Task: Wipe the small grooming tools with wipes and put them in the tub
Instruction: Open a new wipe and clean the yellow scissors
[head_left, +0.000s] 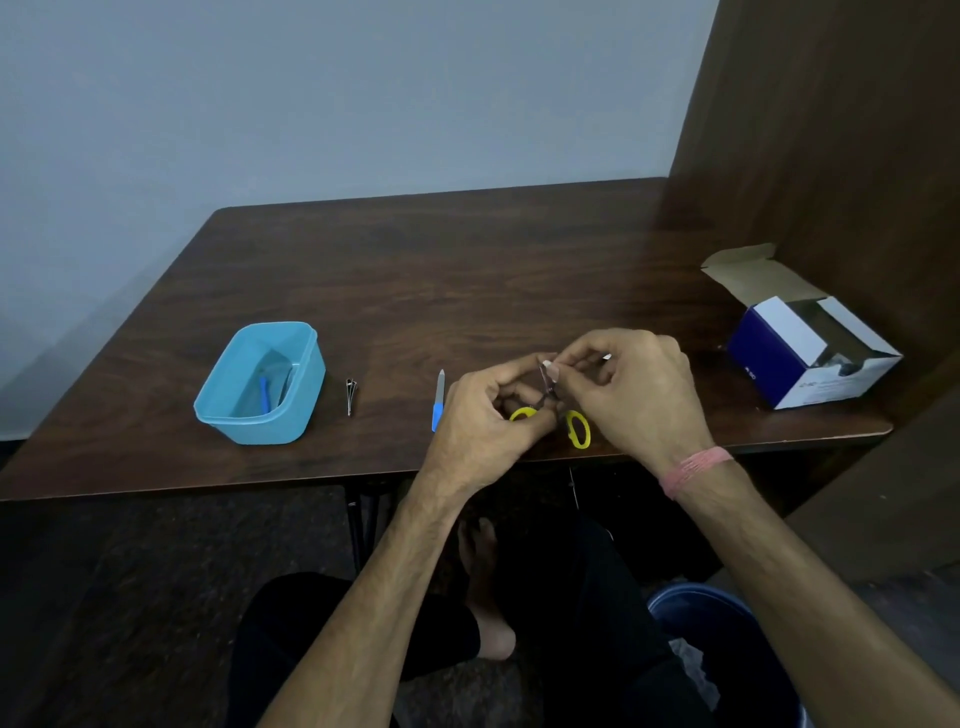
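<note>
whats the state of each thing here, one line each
tub: open, a blue-handled tool inside
nail clipper: lying on table, untouched
nail file: lying on table, untouched
scissors: held in both hands
left hand: gripping scissors
right hand: pinching at scissor blades
box: flaps open

Dark wood-grain table (415, 270) with slight sheen, smooth blue plastic tub (306, 374), cardboard box (800, 343), metal nail clipper (351, 396)
</note>
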